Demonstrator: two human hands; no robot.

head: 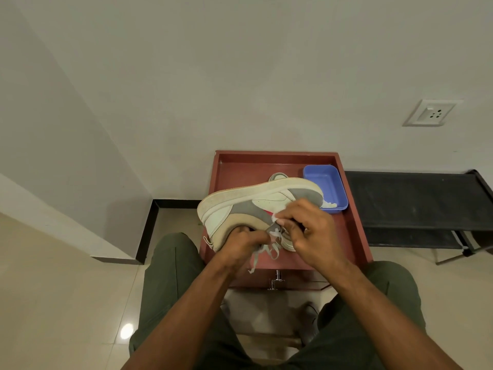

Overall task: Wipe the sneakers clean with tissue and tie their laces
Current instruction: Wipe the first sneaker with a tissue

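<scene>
A white and grey sneaker lies tipped on its side over the red-brown table, sole turned up and away from me. My left hand grips the shoe at its collar. My right hand pinches a small piece of white tissue against the shoe's side by the red patch. Loose grey laces dangle between my hands. Part of a second sneaker peeks out behind the first.
A blue plastic tray holding crumpled tissue sits at the table's back right. A black bench stands to the right. A wall rises directly behind the table, with a socket. My knees flank the table's front and its drawer handle.
</scene>
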